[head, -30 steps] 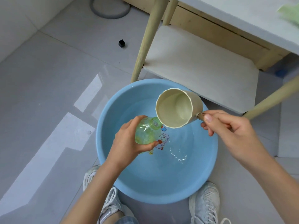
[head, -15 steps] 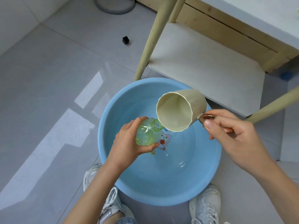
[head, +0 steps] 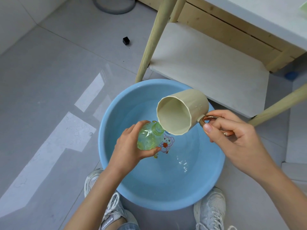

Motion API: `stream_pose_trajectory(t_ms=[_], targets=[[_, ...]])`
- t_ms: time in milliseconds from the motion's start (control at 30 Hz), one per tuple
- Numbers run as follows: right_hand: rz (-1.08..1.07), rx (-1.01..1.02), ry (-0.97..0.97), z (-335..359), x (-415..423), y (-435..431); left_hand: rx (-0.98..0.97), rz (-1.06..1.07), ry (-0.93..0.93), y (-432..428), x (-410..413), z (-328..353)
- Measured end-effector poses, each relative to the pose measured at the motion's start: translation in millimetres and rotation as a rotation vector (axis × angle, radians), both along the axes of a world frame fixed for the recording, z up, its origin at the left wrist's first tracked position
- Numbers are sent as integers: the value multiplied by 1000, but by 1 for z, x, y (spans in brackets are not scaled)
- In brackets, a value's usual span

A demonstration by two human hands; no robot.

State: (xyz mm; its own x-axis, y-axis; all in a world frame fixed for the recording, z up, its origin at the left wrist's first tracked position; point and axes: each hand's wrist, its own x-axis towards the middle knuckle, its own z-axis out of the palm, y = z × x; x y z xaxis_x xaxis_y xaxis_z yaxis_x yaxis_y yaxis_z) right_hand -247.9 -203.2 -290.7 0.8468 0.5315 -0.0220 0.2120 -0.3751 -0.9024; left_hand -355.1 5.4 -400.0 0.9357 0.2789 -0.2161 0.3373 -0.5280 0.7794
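Observation:
A blue plastic basin [head: 109,130] with a little water and a cartoon print on its bottom stands on the floor between my feet. My left hand [head: 127,150] grips a clear green bottle [head: 148,138] over the basin, its open neck pointing up and right. My right hand [head: 232,140] holds the copper-coloured handle of a beige mug [head: 182,112], which is tipped far over so its lip touches the bottle's mouth. The mug's inside looks nearly empty.
A wooden stand with pale legs [head: 154,39] and a white lower shelf [head: 207,63] rises just behind the basin. A small black cube [head: 126,40] and a grey ring [head: 113,5] lie on the grey tiled floor. My white sneakers [head: 211,211] flank the basin's near rim.
The mug has tipped further toward the bottle's mouth, its opening now facing me more. The bottle and my left hand have stayed nearly in place over the basin.

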Motion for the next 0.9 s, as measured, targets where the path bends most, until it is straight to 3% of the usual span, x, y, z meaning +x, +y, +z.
stream_pose_trajectory(t_ms=[900], targets=[[25,-75,-131,6,-2,-1,10,-14,-23,-1,2,3]])
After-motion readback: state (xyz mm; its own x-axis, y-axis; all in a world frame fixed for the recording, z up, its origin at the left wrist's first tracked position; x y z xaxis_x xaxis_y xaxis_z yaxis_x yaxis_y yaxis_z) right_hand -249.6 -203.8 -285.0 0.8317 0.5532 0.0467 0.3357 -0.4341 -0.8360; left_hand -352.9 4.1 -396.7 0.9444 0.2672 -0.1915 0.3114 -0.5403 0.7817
